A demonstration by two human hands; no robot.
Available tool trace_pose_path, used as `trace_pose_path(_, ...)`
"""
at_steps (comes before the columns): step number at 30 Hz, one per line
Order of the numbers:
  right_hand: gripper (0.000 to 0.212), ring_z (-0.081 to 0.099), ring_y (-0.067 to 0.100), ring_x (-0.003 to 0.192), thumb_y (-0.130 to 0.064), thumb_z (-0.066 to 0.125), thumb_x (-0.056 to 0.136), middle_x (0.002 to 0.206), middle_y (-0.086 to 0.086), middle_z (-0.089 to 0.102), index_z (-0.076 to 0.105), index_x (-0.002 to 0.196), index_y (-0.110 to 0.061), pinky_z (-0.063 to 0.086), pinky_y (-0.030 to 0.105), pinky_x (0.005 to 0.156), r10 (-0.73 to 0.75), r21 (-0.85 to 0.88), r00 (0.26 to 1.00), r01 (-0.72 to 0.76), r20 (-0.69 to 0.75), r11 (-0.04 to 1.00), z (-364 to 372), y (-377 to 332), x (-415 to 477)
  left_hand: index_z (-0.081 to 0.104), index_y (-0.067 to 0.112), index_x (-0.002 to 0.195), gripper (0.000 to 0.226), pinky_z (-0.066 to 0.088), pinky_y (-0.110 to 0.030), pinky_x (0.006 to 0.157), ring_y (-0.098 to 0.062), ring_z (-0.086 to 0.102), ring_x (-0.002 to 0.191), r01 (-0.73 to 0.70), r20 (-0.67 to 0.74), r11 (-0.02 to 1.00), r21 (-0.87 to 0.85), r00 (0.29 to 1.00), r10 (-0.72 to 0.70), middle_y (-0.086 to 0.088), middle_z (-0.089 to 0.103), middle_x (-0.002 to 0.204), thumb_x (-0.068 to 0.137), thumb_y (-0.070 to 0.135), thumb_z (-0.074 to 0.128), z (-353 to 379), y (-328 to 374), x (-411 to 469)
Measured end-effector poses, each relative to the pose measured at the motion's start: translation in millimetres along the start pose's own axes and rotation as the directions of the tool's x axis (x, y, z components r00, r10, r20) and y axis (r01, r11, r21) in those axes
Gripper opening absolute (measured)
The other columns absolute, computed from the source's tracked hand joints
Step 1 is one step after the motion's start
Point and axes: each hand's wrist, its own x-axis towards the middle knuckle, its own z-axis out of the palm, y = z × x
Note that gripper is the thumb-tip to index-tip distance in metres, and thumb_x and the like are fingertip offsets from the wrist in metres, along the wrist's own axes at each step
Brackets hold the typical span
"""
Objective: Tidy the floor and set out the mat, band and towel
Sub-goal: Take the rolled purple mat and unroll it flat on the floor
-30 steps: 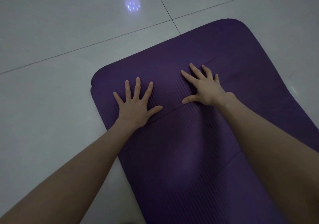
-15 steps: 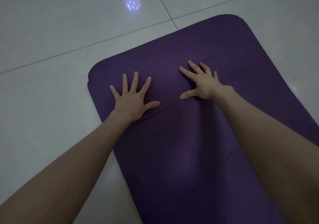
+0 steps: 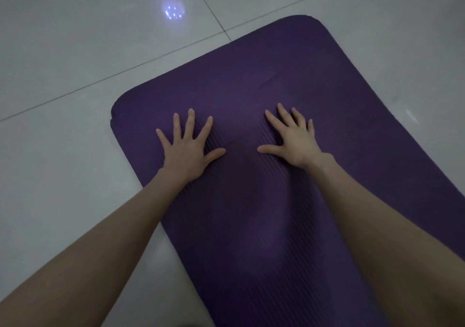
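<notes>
A dark purple ribbed mat (image 3: 251, 79) lies unrolled on the tiled floor, its rounded far end toward the top of the view. My left hand (image 3: 187, 148) rests flat on the mat near its left edge, fingers spread, holding nothing. To its right, my right hand (image 3: 293, 139) also lies palm down on the mat with fingers apart. A faint crease runs across the mat between and beyond the hands. No band or towel is in view.
Pale grey floor tiles (image 3: 63, 150) with dark grout lines surround the mat on the left and far side. A small bluish light reflection (image 3: 173, 11) shines on a tile beyond the mat. The room is dim.
Both flat hands have slid back along the mat toward me, so more of its far end shows beyond the fingertips. The fingers stay spread.
</notes>
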Motion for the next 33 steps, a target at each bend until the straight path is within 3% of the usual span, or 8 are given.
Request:
trace_pose_path(6, 0.090, -0.007, 0.029, 0.147, -0.066, 0.052, 0.080, 0.161, -0.005, -0.007, 0.006, 0.151, -0.036, -0.002, 0.060, 0.114, 0.168, 0.053, 0.984, -0.165, -0.058, 0.985, 32.0, 39.5, -107.1, -0.006, 0.038, 0.149, 0.079, -0.008, -0.069, 0.106, -0.033, -0.019, 0.144, -0.189, 0.012, 0.982, 0.025, 0.982, 0.189, -0.003, -0.017, 0.159, 0.085, 0.072, 0.027, 35.7, 65.2, -44.4)
trace_pose_path(12, 0.090, -0.016, 0.029, 0.146, -0.071, 0.043, 0.080, 0.160, -0.005, -0.016, 0.000, 0.151, -0.037, -0.010, 0.061, 0.111, 0.345, 0.122, 0.937, -0.336, -0.059, 0.934, 61.1, 63.2, -184.7, -0.012, 0.042, 0.144, 0.077, -0.015, -0.070, 0.101, -0.034, -0.018, 0.144, -0.321, 0.024, 0.943, 0.088, 0.947, 0.320, -0.001, -0.017, 0.159, 0.078, 0.078, 0.006, 69.0, 110.9, -68.4)
trace_pose_path(19, 0.089, -0.023, 0.030, 0.144, -0.074, 0.034, 0.079, 0.159, -0.003, -0.021, -0.002, 0.151, -0.037, -0.018, 0.062, 0.107, 0.391, 0.142, 0.917, -0.378, -0.076, 0.915, 77.3, 66.3, -186.4, -0.016, 0.048, 0.142, 0.075, -0.018, -0.070, 0.099, -0.029, -0.020, 0.144, -0.291, 0.008, 0.949, 0.122, 0.956, 0.293, 0.004, -0.018, 0.158, 0.079, 0.080, 0.008, 77.6, 113.2, -64.2)
trace_pose_path(28, 0.087, -0.022, 0.031, 0.144, -0.076, 0.029, 0.080, 0.159, -0.002, -0.020, -0.004, 0.150, -0.038, -0.018, 0.063, 0.106, 0.397, 0.097, 0.909, -0.387, -0.125, 0.917, 78.5, 64.8, -164.4, -0.015, 0.050, 0.141, 0.074, -0.014, -0.070, 0.102, -0.026, -0.021, 0.144, -0.289, 0.002, 0.949, 0.122, 0.957, 0.291, 0.006, -0.018, 0.158, 0.081, 0.078, 0.018, 67.4, 108.1, -43.7)
trace_pose_path(33, 0.085, -0.019, 0.028, 0.145, -0.073, 0.033, 0.083, 0.160, -0.003, -0.017, -0.002, 0.151, -0.035, -0.015, 0.062, 0.109, 0.404, 0.149, 0.905, -0.385, -0.134, 0.911, 76.0, 64.4, -169.9, -0.007, 0.041, 0.148, 0.076, -0.011, -0.071, 0.103, -0.032, -0.018, 0.144, -0.281, 0.040, 0.951, 0.131, 0.960, 0.278, 0.000, -0.015, 0.159, 0.084, 0.075, 0.018, 62.5, 114.5, -44.2)
